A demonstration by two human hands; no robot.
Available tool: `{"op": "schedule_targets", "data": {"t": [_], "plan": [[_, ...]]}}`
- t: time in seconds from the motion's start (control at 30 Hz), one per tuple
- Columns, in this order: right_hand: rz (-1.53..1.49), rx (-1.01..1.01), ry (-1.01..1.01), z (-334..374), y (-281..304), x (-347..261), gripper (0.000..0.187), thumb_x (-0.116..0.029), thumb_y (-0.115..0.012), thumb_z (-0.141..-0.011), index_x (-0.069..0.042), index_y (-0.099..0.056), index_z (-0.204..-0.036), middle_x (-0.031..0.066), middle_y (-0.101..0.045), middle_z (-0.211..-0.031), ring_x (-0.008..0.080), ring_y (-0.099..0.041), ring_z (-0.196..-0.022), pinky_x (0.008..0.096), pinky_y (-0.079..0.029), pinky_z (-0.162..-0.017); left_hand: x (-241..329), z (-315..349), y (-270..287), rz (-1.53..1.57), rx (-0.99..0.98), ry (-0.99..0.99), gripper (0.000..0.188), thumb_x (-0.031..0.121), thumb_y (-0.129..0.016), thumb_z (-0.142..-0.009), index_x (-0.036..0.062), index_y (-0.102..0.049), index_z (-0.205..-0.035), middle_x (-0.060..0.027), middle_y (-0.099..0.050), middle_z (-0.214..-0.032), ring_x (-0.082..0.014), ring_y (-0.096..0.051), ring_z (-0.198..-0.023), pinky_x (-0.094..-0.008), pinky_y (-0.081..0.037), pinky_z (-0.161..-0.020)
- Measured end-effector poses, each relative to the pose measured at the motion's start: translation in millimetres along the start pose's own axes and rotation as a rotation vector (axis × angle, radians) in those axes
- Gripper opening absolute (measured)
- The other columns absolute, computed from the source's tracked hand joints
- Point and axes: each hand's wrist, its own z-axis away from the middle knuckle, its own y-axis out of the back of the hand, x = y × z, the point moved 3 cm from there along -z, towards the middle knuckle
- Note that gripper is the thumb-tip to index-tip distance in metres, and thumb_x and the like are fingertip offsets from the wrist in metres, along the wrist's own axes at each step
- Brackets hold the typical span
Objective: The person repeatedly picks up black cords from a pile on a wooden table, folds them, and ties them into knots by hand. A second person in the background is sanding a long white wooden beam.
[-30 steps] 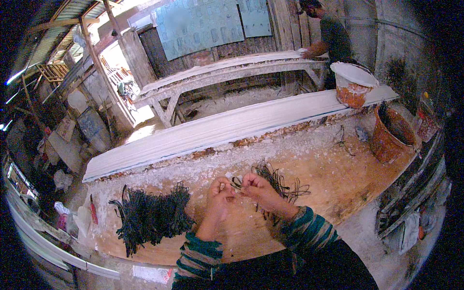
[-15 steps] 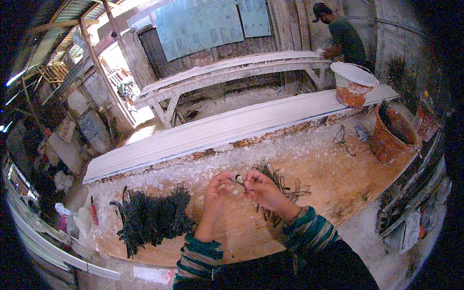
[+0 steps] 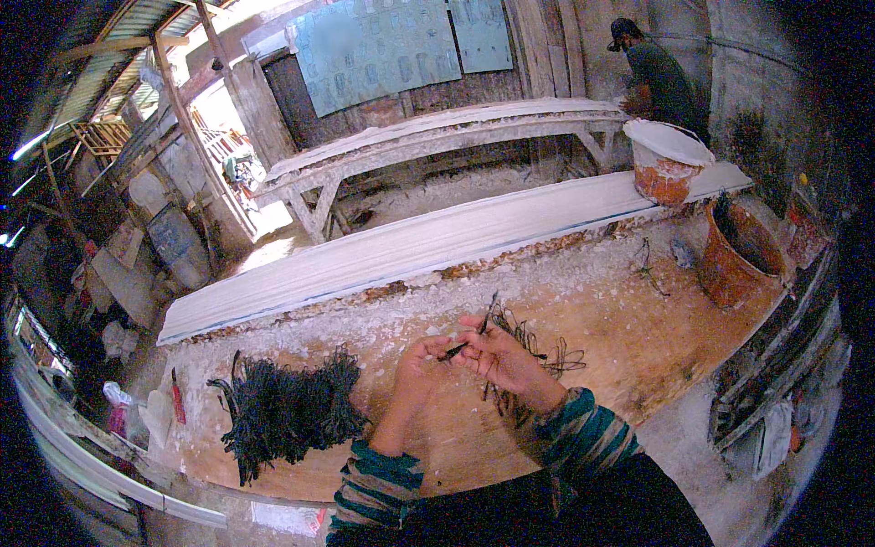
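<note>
My left hand (image 3: 425, 363) and my right hand (image 3: 503, 361) meet over the wooden board, fingertips almost touching. Between them runs a short, thin black cord (image 3: 453, 351), pinched at the fingers of both hands. One end sticks up past my right fingers. Just beyond and beside my right hand lies a loose tangle of thin dark cords (image 3: 558, 359), partly covered by that hand and wrist. Left of my left forearm sits a thick pile of bundled black cords (image 3: 290, 410).
A red-handled tool (image 3: 178, 397) lies at the board's left. Behind runs a long white moulding (image 3: 410, 248), with a white-rimmed, stained orange bucket (image 3: 663, 178) on it. An orange bucket (image 3: 740, 264) stands at right. Another person (image 3: 663, 80) works at the far bench (image 3: 428, 132).
The small loop between my hands is now a straighter cord, its end pointing up. My right hand has turned, showing more of its palm side. The other person has shifted slightly right.
</note>
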Motion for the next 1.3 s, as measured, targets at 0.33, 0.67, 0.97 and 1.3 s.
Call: {"op": "schedule_targets", "data": {"t": [0.33, 0.67, 0.97, 1.3], "plan": [[0.605, 0.129, -0.073, 0.7, 6.8, 9.8, 0.031, -0.016, -0.055, -0.080, -0.008, -0.048, -0.109, 0.0003, -0.054, -0.089, 0.0087, -0.051, -0.073, 0.0220, -0.043, -0.067, 7.8, 2.0, 4.7, 0.475, 0.143, 0.157, 0.031, -0.004, -0.049, -0.071, 0.0036, -0.047, -0.101, -0.0034, -0.052, -0.087, -0.0124, -0.052, -0.078, -0.0232, -0.043, -0.070], [0.574, 0.162, 0.011, -0.4, 5.5, 3.3, 0.036, -0.035, -0.043, -0.085, -0.005, -0.053, -0.102, 0.0018, -0.054, -0.087, 0.0115, -0.051, -0.078, 0.0246, -0.042, -0.070, 3.0, 2.0, 9.8, 0.675, 0.186, 0.223, 0.023, -0.002, -0.051, -0.074, 0.0033, -0.048, -0.096, -0.0049, -0.053, -0.085, -0.0165, -0.056, -0.073, -0.0274, -0.047, -0.067], [0.382, 0.042, -0.080, -2.6, 4.9, 1.5, 0.057, -0.050, -0.025, -0.086, -0.004, -0.045, -0.113, 0.0100, -0.057, -0.089, 0.0163, -0.053, -0.080, 0.0289, -0.039, -0.077, 1.3, 1.2, 9.2, 0.773, 0.094, 0.244, 0.014, -0.003, -0.051, -0.073, 0.0043, -0.048, -0.085, -0.0046, -0.053, -0.079, -0.0173, -0.057, -0.072, -0.0288, -0.049, -0.065], [0.286, -0.057, -0.077, -0.1, -7.0, -2.0, 0.057, -0.050, -0.022, -0.086, -0.007, -0.040, -0.119, 0.0102, -0.057, -0.098, 0.0176, -0.053, -0.090, 0.0281, -0.037, -0.080, 2.9, 0.2, 6.8, 0.625, 0.202, 0.240, 0.008, 0.000, -0.053, -0.076, 0.0051, -0.049, -0.083, -0.0051, -0.055, -0.081, -0.0144, -0.056, -0.071, -0.0244, -0.046, -0.062]]}}
